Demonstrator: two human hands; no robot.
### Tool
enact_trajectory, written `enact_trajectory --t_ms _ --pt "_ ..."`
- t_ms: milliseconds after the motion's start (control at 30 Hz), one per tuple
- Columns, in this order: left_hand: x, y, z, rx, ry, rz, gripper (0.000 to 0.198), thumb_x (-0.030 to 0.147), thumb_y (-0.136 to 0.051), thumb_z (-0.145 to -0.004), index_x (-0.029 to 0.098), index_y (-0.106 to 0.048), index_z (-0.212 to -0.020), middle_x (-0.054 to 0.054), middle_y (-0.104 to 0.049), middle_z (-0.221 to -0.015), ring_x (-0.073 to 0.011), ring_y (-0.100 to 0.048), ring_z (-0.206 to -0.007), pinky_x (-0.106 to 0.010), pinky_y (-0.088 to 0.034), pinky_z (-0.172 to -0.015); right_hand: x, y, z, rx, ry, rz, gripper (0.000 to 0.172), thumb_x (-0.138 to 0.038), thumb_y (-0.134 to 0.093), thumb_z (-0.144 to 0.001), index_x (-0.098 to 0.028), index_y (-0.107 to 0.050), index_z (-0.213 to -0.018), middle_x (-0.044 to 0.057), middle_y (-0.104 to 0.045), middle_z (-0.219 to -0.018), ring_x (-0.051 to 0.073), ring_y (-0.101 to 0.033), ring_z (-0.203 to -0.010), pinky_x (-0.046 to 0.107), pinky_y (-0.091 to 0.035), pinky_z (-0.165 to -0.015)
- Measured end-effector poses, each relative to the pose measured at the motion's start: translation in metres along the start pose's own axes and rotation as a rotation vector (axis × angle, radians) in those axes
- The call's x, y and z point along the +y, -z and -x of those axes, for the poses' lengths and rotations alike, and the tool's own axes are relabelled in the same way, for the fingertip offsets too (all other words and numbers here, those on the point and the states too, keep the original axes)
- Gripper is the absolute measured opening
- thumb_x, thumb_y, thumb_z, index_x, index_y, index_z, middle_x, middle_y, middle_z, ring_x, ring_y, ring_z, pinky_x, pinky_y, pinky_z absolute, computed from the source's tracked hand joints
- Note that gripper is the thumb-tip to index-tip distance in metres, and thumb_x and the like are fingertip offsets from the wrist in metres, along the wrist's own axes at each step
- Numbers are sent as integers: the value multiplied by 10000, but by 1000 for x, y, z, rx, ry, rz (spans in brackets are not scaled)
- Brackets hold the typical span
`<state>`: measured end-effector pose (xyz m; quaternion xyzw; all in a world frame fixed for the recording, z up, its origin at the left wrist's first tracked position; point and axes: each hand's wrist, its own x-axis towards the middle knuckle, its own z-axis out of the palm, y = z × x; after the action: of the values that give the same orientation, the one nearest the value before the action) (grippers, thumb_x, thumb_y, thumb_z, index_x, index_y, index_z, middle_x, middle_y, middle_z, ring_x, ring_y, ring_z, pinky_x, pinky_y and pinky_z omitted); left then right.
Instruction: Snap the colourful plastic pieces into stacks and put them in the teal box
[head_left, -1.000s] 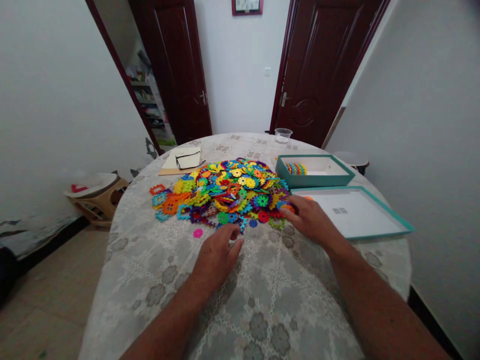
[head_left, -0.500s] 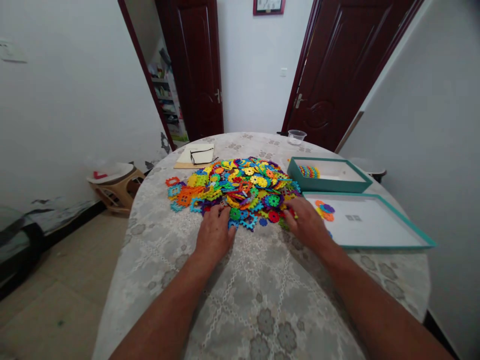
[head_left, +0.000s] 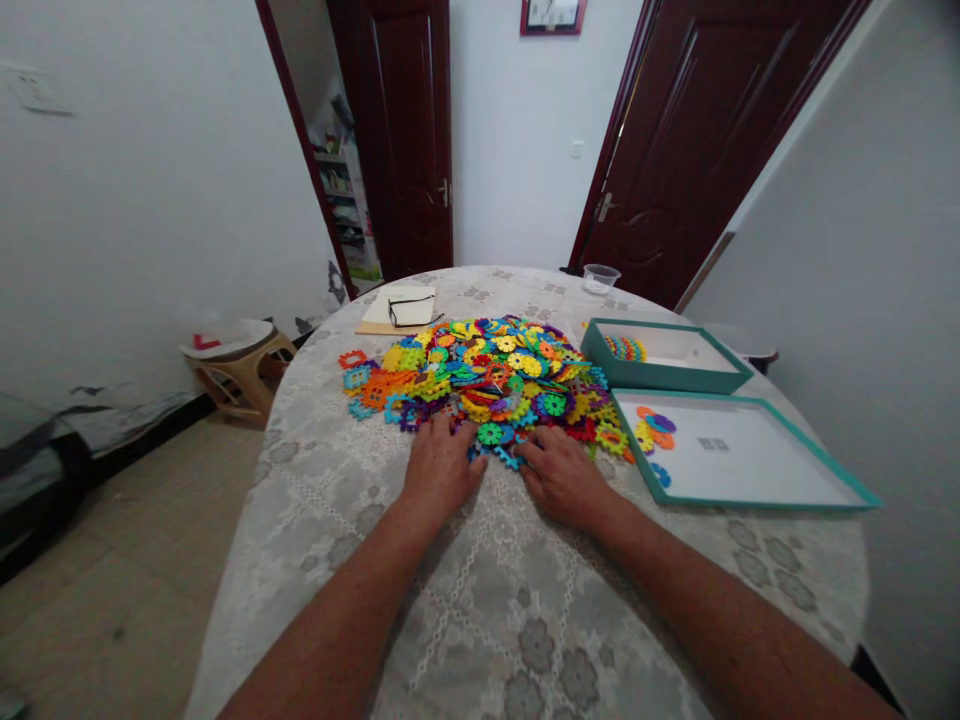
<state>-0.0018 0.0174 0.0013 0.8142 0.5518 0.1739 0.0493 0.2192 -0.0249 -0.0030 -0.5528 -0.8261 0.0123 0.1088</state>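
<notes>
A heaped pile of colourful plastic interlocking pieces (head_left: pixel 487 370), some round notched discs and some square frames, spreads over the middle of the table. My left hand (head_left: pixel 442 465) rests palm down at its front edge, fingers reaching onto the pieces and thumb apart. Close by on the right, my right hand (head_left: pixel 559 470) lies against the same edge with fingers bent and thumb apart; its fingertips touch pieces. A green disc (head_left: pixel 490 434) and a light-blue piece (head_left: pixel 508 457) show between the hands. Pieces under the fingers are partly hidden.
Right of the pile stand a teal box (head_left: pixel 667 372) with a row of discs inside and a teal-edged white lid (head_left: pixel 750 450) with several loose discs. Glasses (head_left: pixel 411 312) lie on a notebook (head_left: pixel 379 322) at back left. A clear plastic tub (head_left: pixel 600 280) sits at the far edge.
My right hand has moved left along the pile's front edge, closer to my left hand. More pieces now show near the lid. The view has shifted slightly.
</notes>
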Motion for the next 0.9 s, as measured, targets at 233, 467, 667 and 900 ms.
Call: enact_trajectory --t_ms 233,467,667,900 --pt "12 9 20 -186 -247 121 252 352 -689 -915 233 -698 -1136 -96 -607 -1107 -280 -560 -1078 -398 -458 -940 11 31 23 -179 135 -180 148 -199 -593 -933 -194 -683 -1051 97 -622 -1082 241 -558 -1027 374 -435 -925" --pt "22 11 27 -247 -277 156 190 304 -733 -863 214 -634 -998 -81 -592 -1112 -255 -562 -1028 -367 -463 -870 25 53 32 -257 154 -374 183 -252 -442 -1033 -205 -614 -992 62 -661 -934 208 -595 -849 323 -434 -765" --pt "20 13 24 -231 -243 189 227 411 -708 -895 209 -609 -919 -69 -595 -1031 -246 -564 -981 -363 -462 -864 33 48 28 -172 54 -366 214 -285 -423 -1055 -211 -577 -928 40 -642 -871 188 -574 -789 298 -397 -721" --pt "14 4 26 -176 -190 272 363 263 -678 -895 223 -603 -1248 -105 -607 -1247 -275 -564 -1185 -398 -464 -1020 23 44 23 -109 63 -413 238 -319 -438 -1074 -210 -579 -916 19 -621 -846 170 -559 -769 289 -378 -711"
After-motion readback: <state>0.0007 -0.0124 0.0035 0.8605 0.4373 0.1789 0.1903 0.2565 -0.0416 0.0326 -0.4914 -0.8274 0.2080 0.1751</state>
